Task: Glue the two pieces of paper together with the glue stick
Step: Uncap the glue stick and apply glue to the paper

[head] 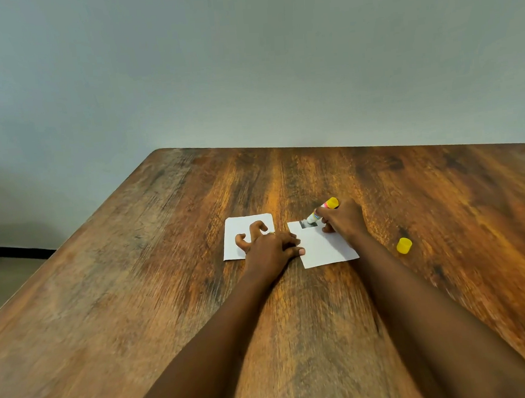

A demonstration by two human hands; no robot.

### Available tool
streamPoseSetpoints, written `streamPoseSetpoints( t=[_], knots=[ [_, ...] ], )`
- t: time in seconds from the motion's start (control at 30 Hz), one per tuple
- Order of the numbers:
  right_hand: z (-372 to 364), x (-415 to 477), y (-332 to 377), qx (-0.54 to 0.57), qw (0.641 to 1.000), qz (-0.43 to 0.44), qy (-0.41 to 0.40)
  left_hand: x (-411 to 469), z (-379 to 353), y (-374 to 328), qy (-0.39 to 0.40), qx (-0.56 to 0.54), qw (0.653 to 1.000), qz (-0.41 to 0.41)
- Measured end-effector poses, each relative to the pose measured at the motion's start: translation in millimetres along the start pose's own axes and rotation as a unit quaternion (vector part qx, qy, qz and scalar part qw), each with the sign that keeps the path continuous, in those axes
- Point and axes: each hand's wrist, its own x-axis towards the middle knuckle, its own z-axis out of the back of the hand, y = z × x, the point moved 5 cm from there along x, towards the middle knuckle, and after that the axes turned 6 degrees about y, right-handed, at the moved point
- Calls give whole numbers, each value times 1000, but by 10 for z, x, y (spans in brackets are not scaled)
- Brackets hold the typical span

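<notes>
Two white pieces of paper lie side by side, slightly apart, on a wooden table. The right hand grips a tilted glue stick, its tip touching the far edge of the right paper. The left hand rests half open, thumb pinning that paper's left edge, curled fingers raised over the left paper; a yellow cap sits to the right.

wall: plain grey-blue, evenly lit
floor: pale, with dark skirting at the wall's foot
desk: streaked brown wood, rounded far-left corner
</notes>
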Motion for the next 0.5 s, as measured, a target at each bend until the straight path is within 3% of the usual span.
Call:
streamPoseSetpoints(
  t=[0.17,0.5],
  knots=[
    [80,20,-69,9,1000,-10,-18,-13,9,-18,9,-2,1000,3],
    [261,38,-180,10,999,-21,-47,24,-82,-58,32,113,993,-25]
  ],
)
